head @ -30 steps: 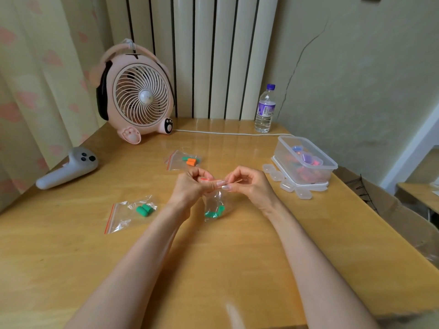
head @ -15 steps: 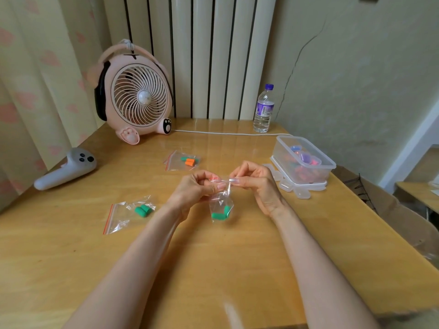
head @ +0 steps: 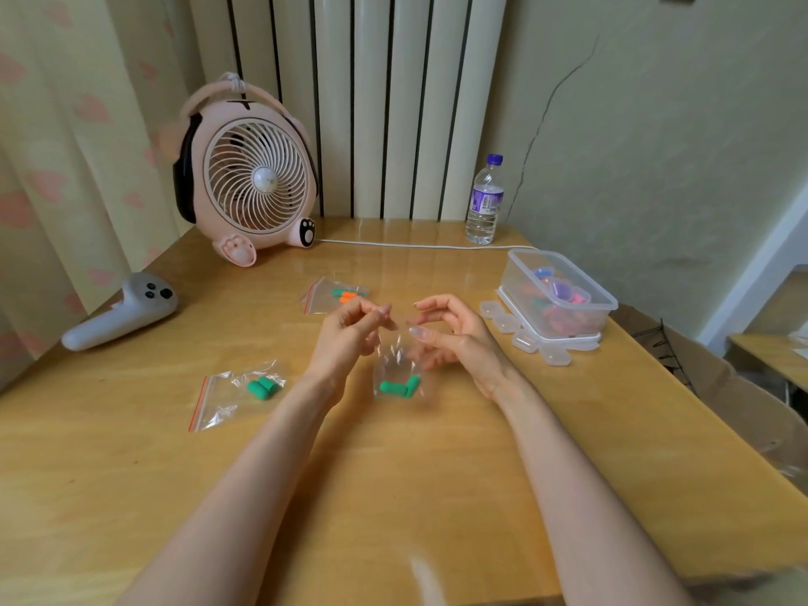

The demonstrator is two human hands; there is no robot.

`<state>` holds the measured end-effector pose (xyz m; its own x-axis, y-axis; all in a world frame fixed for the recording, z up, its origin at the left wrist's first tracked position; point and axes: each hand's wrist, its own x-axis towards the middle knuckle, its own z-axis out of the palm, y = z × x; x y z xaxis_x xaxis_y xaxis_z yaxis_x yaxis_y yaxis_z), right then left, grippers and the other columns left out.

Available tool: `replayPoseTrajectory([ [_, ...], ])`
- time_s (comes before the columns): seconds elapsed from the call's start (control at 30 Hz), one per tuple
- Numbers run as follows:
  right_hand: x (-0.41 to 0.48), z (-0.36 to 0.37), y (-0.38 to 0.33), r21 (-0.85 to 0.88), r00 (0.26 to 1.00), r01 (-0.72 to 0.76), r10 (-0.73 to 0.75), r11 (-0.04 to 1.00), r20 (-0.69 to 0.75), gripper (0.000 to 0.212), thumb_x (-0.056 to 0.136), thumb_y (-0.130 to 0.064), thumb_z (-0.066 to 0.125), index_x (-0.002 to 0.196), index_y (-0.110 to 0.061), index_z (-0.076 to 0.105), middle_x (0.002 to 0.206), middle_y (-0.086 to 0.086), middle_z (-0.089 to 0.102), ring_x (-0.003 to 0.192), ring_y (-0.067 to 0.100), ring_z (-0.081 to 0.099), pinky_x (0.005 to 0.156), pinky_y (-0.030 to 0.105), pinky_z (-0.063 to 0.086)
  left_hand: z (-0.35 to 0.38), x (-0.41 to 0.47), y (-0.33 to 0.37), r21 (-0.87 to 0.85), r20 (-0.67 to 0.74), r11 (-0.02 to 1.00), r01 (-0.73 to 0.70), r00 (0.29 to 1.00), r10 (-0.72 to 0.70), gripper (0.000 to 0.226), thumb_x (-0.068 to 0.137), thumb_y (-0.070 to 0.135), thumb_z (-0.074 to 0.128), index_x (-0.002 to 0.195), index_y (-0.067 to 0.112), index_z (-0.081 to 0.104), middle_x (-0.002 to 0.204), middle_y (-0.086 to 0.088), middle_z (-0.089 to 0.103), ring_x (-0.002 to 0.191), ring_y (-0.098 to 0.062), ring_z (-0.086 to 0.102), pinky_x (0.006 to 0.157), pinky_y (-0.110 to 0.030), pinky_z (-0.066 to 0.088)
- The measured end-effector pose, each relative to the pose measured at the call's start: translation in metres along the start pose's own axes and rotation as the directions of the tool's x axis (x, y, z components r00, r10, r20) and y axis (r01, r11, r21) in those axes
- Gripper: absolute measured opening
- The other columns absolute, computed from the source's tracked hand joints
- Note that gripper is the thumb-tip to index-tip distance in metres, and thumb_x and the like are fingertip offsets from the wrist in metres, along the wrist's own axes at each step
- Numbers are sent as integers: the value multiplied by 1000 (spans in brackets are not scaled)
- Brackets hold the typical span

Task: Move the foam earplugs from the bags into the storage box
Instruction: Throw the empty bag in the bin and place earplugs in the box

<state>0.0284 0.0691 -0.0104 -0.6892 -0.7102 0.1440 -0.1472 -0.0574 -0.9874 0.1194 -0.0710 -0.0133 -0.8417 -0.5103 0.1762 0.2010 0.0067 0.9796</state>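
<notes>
I have the bag lifted off the table, over its middle, hanging mouth-up between my hands so the two green earplugs sink to the bottom corner and cannot slip out while I work on the seal. My left hand has its fingers curled, thumb and forefinger tips pressed together on one lip of the mouth. My right hand is curved round the other side, thumb tip against the film and the lower fingers behind it. Whether it really pinches the lip I cannot tell, because the clear plastic hides the contact. The two hands are apart, which I judge is meant to pull the lips away from each other.

The storage box stands with its top off at the right edge, close to my right hand (handy for a short tip-over once the mouth gapes), and it already holds coloured pieces. A second bag with green plugs lies flat towards the left edge, and a third bag with an orange and a green one lies beyond my left hand. Both look sealed and not yet emptied, so I judge the job is part done.
</notes>
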Motion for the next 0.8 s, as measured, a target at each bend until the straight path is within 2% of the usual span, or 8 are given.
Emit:
replayPoseTrajectory([
  [0.1,0,-3,0,-38,998,-59,59,998,-1,30,82,-2,67,107,-13,55,107,12,58,65,24,63,58,29,53,-3,3,-5,-18,-140,999,46,989,-48,24,92,16,56,69,13,49,63,-3,54,46,-3,45,52,-15,39],
  [0.23,-1,-6,3,-82,986,-135,142,988,85,18,84,2,59,99,-8,60,98,11,58,75,24,66,72,30,54,-8,7,-12,15,-251,988,152,957,-144,23,94,15,54,73,10,47,58,-4,47,40,-5,49,49,-16,43],
  [0.33,-2,-5,5,-139,980,-133,152,981,132,33,76,16,50,94,-9,63,101,11,58,83,21,65,79,28,53,-9,10,-14,-15,-279,975,222,935,-217,25,95,12,51,71,9,45,55,-6,49,36,-5,56,44,-15,47],
  [0.4,-2,-4,6,-172,969,-131,163,976,186,46,73,24,45,94,-12,63,101,8,60,87,16,62,76,24,52,-9,11,-15,-23,-286,967,252,926,-248,25,96,11,49,72,9,44,48,-3,52,36,-7,58,46,-16,49],
  [0.47,-3,-3,6,-192,963,-124,165,974,215,49,71,26,51,95,-16,62,96,3,62,89,11,60,75,27,49,-9,11,-15,-42,-291,959,280,915,-280,24,98,13,45,74,9,44,40,1,55,36,-9,59,48,-17,50],
  [0.53,-3,-2,6,-201,974,-99,136,975,182,46,69,22,62,91,-18,62,91,-1,63,86,8,59,75,28,49,-9,10,-14,-64,-285,952,300,908,-306,23,99,14,43,77,8,45,37,0,56,36,-10,59,49,-19,52],
  [0.67,0,1,5,-148,1000,-3,3,989,2,31,72,18,65,78,-12,63,78,2,64,66,0,59,65,13,48,-3,6,-6,-99,-226,942,322,914,-336,20,99,13,42,82,4,45,39,-4,57,34,-12,57,43,-21,51],
  [0.8,3,-5,3,-49,989,39,-46,998,-142,13,79,6,66,77,-6,66,72,6,65,59,5,60,61,16,50,-3,3,-4,149,-219,908,393,908,-357,22,97,17,46,78,7,50,51,-6,54,31,-7,48,34,-15,39],
])
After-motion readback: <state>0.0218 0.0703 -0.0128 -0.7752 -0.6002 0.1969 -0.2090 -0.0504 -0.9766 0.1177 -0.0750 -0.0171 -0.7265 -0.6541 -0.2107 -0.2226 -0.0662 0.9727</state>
